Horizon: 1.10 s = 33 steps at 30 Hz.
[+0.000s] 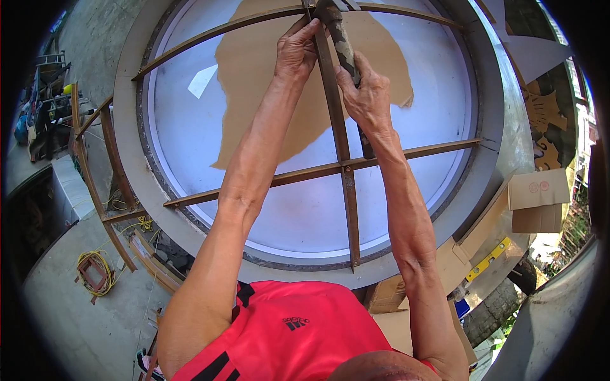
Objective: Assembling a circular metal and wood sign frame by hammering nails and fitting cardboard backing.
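Observation:
My right hand [367, 95] is wrapped round the handle of a hammer [341, 41]. The hammer's head is at the top, right by the joint where two brown bars cross. My left hand [297, 52] pinches the long brown metal bar [332, 101] just below that joint; whether something small is also between the fingertips is hidden. The bar runs toward me and meets a lower cross bar [298, 176]. These bars lie across a large round grey ring frame [135, 152], over a pale panel [292, 222] with a torn sheet of brown cardboard [251, 101].
At left, a curved brown metal frame [86, 162] leans near the ring, with a coil of yellow cord [95, 273] on the concrete floor. To the right are cardboard boxes [539, 190] and a yellow spirit level [488, 259]. Tools [47, 108] lie at far left.

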Each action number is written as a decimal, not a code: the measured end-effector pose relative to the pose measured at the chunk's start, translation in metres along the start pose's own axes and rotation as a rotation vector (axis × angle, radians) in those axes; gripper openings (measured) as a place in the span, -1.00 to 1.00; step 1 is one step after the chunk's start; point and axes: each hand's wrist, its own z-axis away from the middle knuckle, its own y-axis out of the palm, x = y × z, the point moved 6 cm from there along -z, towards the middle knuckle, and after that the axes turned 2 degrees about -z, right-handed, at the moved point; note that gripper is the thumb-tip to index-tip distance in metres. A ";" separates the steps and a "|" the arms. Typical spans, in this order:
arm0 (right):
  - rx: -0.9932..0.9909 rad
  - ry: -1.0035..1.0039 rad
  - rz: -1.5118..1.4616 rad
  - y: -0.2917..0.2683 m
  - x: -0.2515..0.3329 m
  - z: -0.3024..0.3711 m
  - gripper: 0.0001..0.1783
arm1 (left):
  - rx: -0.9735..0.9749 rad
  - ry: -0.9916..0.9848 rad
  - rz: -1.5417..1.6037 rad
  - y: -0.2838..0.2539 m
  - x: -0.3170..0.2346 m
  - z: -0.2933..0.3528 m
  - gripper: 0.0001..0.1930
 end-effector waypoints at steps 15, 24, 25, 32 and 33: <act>-0.043 0.033 -0.042 0.000 0.003 0.003 -0.71 | -0.038 -0.023 0.013 -0.005 0.003 -0.003 -0.74; -0.005 0.195 -0.048 -0.008 -0.003 0.011 -0.65 | -0.041 0.008 -0.008 -0.002 0.001 -0.003 -0.75; -0.028 0.198 -0.100 -0.011 -0.002 0.012 -0.66 | -0.046 0.002 -0.039 -0.002 0.001 -0.003 -0.74; 0.019 0.431 -0.545 -0.021 -0.004 0.018 -0.70 | 0.066 0.072 -0.249 0.008 -0.011 0.001 -0.59; 0.013 0.442 -0.545 -0.023 -0.004 0.016 -0.70 | 0.059 0.069 -0.254 0.008 -0.012 0.001 -0.59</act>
